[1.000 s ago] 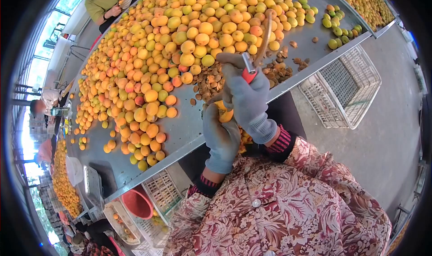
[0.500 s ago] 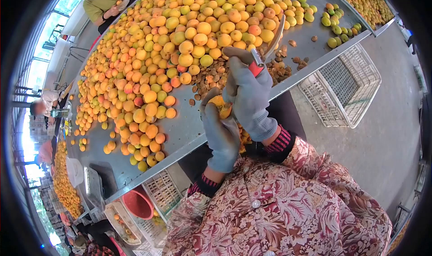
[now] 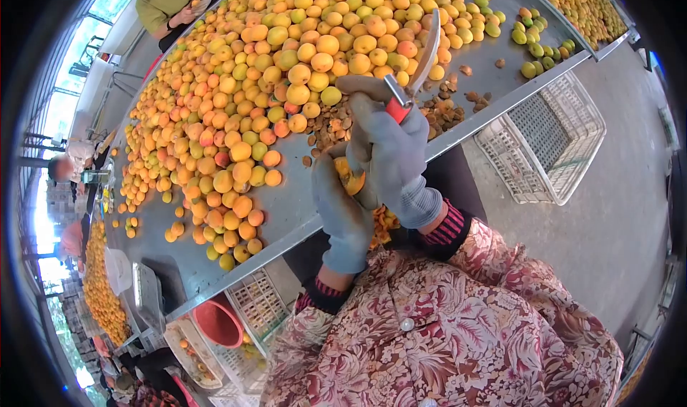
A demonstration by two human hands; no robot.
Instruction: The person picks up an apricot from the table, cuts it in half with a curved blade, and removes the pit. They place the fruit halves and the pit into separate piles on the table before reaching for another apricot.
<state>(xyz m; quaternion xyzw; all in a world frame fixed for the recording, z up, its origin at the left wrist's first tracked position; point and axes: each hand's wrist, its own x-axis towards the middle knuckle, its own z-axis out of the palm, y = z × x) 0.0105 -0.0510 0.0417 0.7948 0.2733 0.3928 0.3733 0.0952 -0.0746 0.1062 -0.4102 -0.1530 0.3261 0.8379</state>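
Observation:
My left hand (image 3: 339, 210), in a grey glove, is closed around a cut apricot (image 3: 350, 179) whose orange flesh shows between the fingers. My right hand (image 3: 395, 146), gloved too, grips the red handle of a curved folding knife (image 3: 428, 53). Its blade points up and away from the fruit. Fingers of the right hand overlap the apricot and hide part of it. Beyond both hands, a big heap of whole apricots (image 3: 286, 71) covers the metal table (image 3: 292, 208). Brown apricot pits (image 3: 440, 117) lie near the table's edge. Cut orange pieces (image 3: 383, 229) show below my hands.
A white plastic crate (image 3: 544, 135) stands on the floor to the right. Under the table's front edge are a red bucket (image 3: 217, 322) and more crates (image 3: 259, 303). Greenish apricots (image 3: 537, 42) sit at the far right. Another person (image 3: 168, 10) works across the table.
My right hand and the knife have shifted slightly left, and the blade stands more upright. Both hands are closer together, and the right fingers now cover more of the apricot.

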